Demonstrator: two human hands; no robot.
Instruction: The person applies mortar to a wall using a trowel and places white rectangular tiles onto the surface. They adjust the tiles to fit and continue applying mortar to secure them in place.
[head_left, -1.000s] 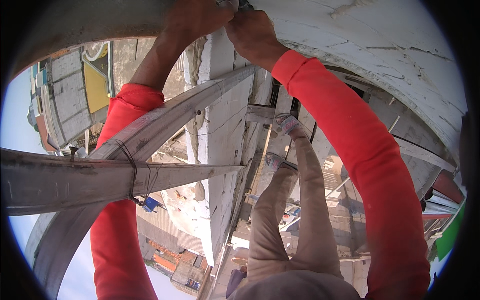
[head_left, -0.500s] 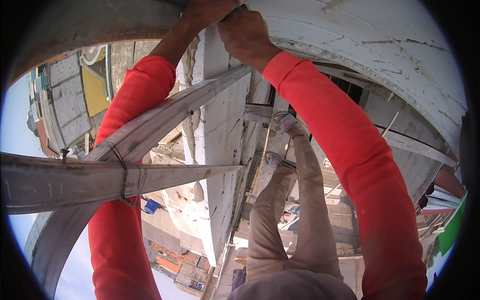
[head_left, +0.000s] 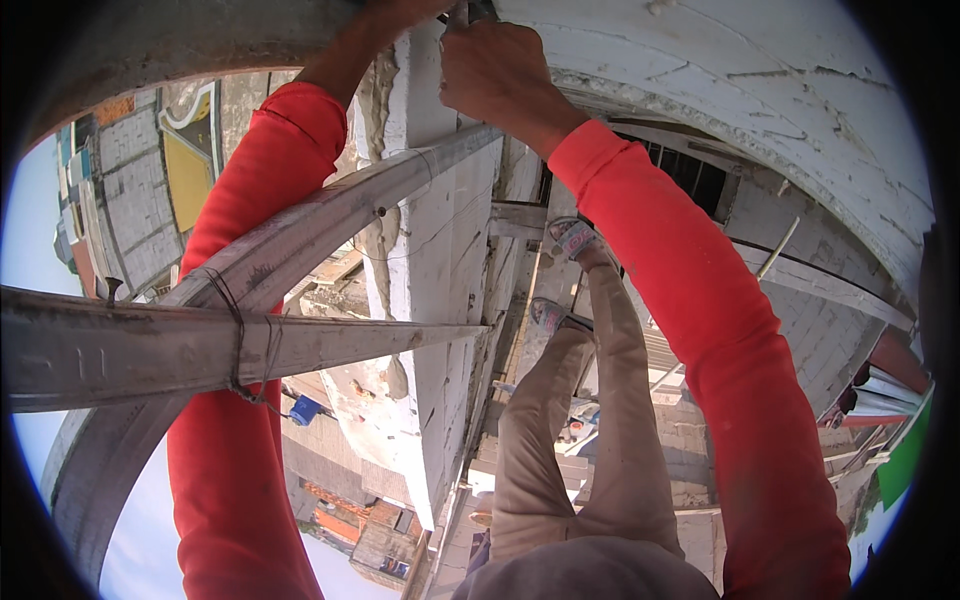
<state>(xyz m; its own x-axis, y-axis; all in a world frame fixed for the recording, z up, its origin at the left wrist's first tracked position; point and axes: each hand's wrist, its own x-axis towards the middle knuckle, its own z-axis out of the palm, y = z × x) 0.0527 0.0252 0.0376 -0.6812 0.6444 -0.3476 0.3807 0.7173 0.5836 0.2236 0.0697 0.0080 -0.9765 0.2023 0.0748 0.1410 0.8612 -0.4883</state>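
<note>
My left hand [head_left: 405, 14] reaches to the top edge beside a dark concrete surface [head_left: 200, 45]; its fingers are hidden. My right hand [head_left: 492, 72] is closed at the top of a white pillar [head_left: 435, 290], against a narrow grey object [head_left: 459, 14] that is too small to identify. Two weathered grey bars [head_left: 120, 355] cross under my left sleeve's line of reach, bound by dark wire [head_left: 240, 340]; the diagonal one passes over my left forearm.
A rough white curved surface [head_left: 760, 110] fills the upper right. Far below my sandalled feet [head_left: 573, 238] are planks, pale blockwork, rooftops [head_left: 140, 170] and a blue object [head_left: 304, 410]. A green panel [head_left: 900, 455] and stacked pale lengths [head_left: 885, 395] are at the right.
My left arm has shifted up and slightly left, its hand further out at the top edge. My right hand dipped, moved slightly left and remains closed. The view has shifted slightly.
</note>
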